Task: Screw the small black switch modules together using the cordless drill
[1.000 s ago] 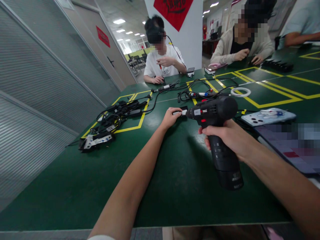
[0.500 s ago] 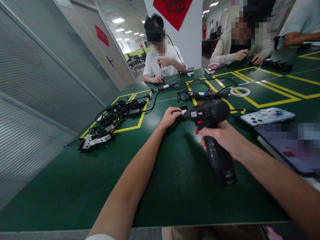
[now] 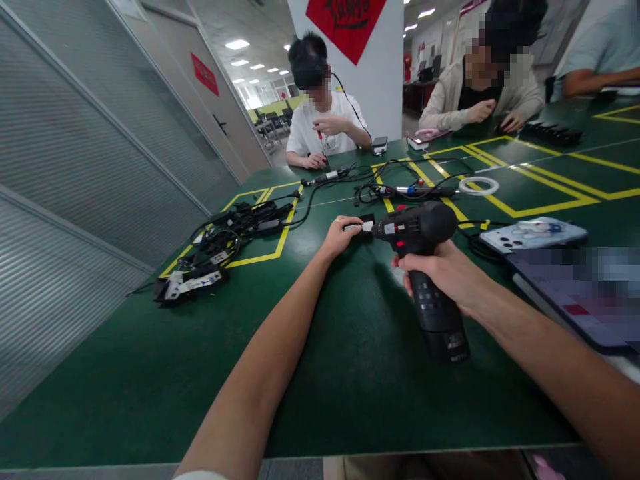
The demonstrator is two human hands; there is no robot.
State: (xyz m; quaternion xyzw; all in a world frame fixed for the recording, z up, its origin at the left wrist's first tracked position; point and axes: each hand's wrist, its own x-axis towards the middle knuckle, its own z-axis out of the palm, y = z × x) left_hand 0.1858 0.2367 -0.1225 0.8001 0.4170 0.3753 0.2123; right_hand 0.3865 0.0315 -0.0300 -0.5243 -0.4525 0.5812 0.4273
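Holding a drill, right hand points forward-left.

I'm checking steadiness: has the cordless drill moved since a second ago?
Yes; judged against the white ring, the cordless drill has shifted slightly left in the picture.

Black cables on green table

Got green tabletop with yellow tape lines under left-hand fingers. See grey ribbed partition panels in metal frames left of fingers; farther off on that side, grey door with black lever handle. Beyond fingers: white flat-faced column, red diamond-shaped banner, dark chairs, lit rectangular ceiling lights.
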